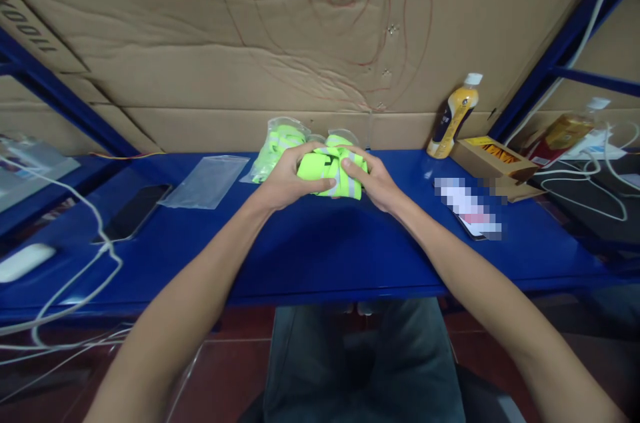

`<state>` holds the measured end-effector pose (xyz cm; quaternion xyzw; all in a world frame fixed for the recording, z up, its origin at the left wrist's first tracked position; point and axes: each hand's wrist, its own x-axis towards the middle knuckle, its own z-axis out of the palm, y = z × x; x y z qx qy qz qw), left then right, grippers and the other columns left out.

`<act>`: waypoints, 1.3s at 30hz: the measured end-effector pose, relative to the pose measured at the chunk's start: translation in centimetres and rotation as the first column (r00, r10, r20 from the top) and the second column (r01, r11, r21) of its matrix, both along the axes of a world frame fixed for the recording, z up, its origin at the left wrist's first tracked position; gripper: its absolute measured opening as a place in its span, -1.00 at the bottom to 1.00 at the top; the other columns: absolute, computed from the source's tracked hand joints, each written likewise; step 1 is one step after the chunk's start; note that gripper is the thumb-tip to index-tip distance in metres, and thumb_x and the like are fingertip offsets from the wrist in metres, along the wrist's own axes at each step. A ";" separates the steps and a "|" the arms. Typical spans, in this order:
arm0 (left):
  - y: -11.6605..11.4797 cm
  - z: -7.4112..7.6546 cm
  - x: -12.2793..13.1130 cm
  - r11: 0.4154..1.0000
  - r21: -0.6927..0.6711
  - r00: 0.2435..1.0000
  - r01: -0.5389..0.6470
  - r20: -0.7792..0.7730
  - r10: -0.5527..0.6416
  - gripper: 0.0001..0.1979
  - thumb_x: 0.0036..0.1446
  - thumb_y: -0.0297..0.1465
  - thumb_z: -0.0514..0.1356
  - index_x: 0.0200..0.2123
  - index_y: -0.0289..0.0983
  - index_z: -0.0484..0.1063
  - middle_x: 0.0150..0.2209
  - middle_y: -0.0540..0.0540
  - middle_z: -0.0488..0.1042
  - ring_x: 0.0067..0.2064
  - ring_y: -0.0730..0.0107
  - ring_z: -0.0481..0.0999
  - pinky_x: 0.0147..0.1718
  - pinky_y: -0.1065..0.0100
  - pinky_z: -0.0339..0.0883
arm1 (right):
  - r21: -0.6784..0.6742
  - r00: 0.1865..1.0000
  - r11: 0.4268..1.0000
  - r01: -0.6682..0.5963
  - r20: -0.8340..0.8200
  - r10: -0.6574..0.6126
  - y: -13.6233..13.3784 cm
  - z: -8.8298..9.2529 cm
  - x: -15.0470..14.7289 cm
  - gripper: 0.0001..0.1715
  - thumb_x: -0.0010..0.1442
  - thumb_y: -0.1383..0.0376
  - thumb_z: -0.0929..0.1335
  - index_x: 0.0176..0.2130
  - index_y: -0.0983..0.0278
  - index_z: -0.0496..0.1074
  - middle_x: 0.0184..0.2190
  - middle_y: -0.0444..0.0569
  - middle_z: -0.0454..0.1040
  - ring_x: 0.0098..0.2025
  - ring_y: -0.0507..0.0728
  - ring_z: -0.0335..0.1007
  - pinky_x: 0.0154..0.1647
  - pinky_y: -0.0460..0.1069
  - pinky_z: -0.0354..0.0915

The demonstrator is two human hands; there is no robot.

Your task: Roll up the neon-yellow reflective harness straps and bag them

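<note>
Between both hands, above the blue table, is a rolled neon-yellow reflective vest (315,167) with silver-grey bands. My left hand (289,178) wraps its left end, the thumb lying across the front. My right hand (376,178) grips the right end, with its thumb pressed onto the roll. Behind my left hand, a clear plastic bag (273,151) holds more of the same neon fabric. Another clear bag with neon fabric (341,139) stands just behind the roll, partly hidden by it and my fingers.
Left on the blue table (330,256) lie a flat clear bag (206,181), a dark phone (134,211), a white mouse-like object (25,262) and white cables (107,243). Right are a drink bottle (454,118), an open cardboard box (495,160) and a blurred-out phone (467,208). Cardboard (175,76) walls the back.
</note>
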<state>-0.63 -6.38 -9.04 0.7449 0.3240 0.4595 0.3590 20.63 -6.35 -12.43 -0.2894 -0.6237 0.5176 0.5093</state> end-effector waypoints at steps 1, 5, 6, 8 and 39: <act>0.0 -0.1 -0.1 0.997 0.076 0.998 0.008 -0.060 -0.004 -0.43 -0.08 -0.24 0.62 -0.02 -0.26 0.59 -0.14 -0.07 0.63 -0.19 0.26 0.57 -0.19 0.31 0.49 | -0.060 0.998 0.998 -0.021 -0.056 0.017 -0.1 0.1 -0.1 -0.20 0.17 -0.35 0.60 0.10 0.14 0.63 0.11 0.02 0.72 0.17 0.30 0.67 0.17 0.17 0.61; 0.0 -0.8 -0.2 0.956 0.295 0.975 0.005 -0.214 0.061 -0.38 0.05 -0.19 0.54 0.14 -0.25 0.52 0.01 -0.14 0.64 -0.04 0.13 0.60 0.02 0.18 0.49 | -0.234 0.983 0.972 -0.012 -0.181 -0.031 0.0 0.3 -0.3 -0.22 -0.01 -0.34 0.68 -0.16 0.21 0.67 -0.12 0.06 0.76 -0.03 0.27 0.72 0.06 0.13 0.63; 0.0 -1.1 -0.1 0.939 0.343 0.968 -0.006 -0.234 0.091 -0.37 0.06 -0.19 0.52 0.17 -0.24 0.50 0.05 -0.17 0.64 0.01 0.08 0.60 0.08 0.13 0.49 | -0.256 0.981 0.967 0.000 -0.189 -0.050 0.0 0.4 -0.4 -0.24 -0.06 -0.30 0.71 -0.20 0.21 0.67 -0.17 0.04 0.76 -0.10 0.25 0.72 0.01 0.12 0.63; 0.2 -1.6 0.2 0.898 0.440 0.960 -0.021 -0.242 0.141 -0.36 0.08 -0.20 0.51 0.20 -0.22 0.48 0.15 -0.23 0.60 0.19 -0.04 0.56 0.26 0.00 0.45 | -0.262 0.975 0.964 0.048 -0.196 -0.102 0.0 0.4 -0.4 -0.28 -0.14 -0.24 0.76 -0.26 0.22 0.67 -0.24 0.00 0.74 -0.20 0.19 0.69 -0.08 0.07 0.60; -0.6 -4.1 0.9 0.669 0.738 0.883 -0.088 -0.253 0.395 -0.70 0.40 -0.16 0.25 -0.38 -0.13 0.58 -0.40 -0.12 0.66 -0.31 0.13 0.68 -0.23 0.15 0.52 | -0.554 0.995 0.830 -0.063 -0.099 0.010 -1.4 -0.2 -2.3 -0.30 0.08 -0.25 0.69 -0.19 0.24 0.61 -0.48 -0.06 0.61 -0.56 0.09 0.49 -0.65 -0.03 0.44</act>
